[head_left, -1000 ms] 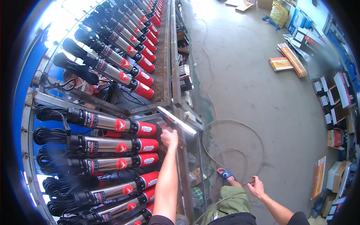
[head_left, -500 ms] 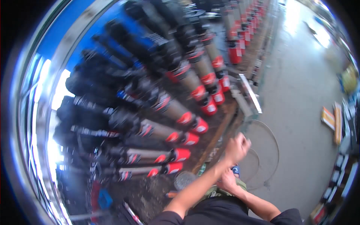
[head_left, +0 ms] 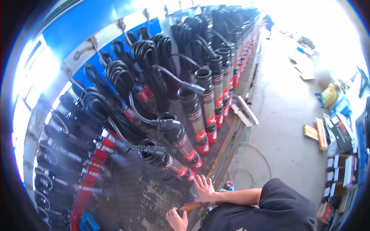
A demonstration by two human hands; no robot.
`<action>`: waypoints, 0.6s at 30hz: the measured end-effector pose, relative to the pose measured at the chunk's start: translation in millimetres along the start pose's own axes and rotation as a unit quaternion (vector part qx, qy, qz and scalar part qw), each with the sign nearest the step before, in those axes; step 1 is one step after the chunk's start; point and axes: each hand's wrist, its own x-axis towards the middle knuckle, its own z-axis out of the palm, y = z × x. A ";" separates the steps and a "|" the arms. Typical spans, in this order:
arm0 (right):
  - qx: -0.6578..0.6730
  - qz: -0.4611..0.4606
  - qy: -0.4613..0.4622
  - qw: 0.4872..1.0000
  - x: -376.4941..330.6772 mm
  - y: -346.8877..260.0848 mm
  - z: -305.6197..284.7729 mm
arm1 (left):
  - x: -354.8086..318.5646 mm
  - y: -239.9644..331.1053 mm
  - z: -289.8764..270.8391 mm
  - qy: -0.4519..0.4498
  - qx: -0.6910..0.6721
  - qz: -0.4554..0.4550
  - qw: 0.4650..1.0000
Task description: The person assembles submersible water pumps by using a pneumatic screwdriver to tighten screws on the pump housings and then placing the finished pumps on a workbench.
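Hands at rack edge, nearest pump.
Your R hand is spread flat on the rack edge, just below the pump; L hand is closed round an orange handle. Coiled cables w/ plugs crowd above.

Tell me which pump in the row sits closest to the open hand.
The end pump, last in the row at the near end: its red base lies just above the open hand. Every other pump stands farther up the row.
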 end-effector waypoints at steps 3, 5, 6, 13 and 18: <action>-0.005 0.032 0.033 0.999 -1.0 31.7 -20.4 | -6.3 -12.1 24.5 -0.062 0.098 0.025 0.993; -0.027 0.040 0.074 0.996 -0.8 66.7 -45.6 | -14.7 -29.6 44.4 -0.152 0.136 0.033 0.978; -0.043 0.046 0.093 0.994 1.0 90.8 -56.7 | -15.1 -31.7 52.6 -0.155 0.140 0.039 0.977; -0.076 0.111 0.170 0.976 69.3 264.3 -129.3 | 8.9 -36.1 67.8 -0.156 0.147 0.102 0.971; -0.076 0.130 0.225 0.963 106.0 326.0 -172.5 | 8.5 -36.8 94.3 -0.184 0.094 0.126 0.970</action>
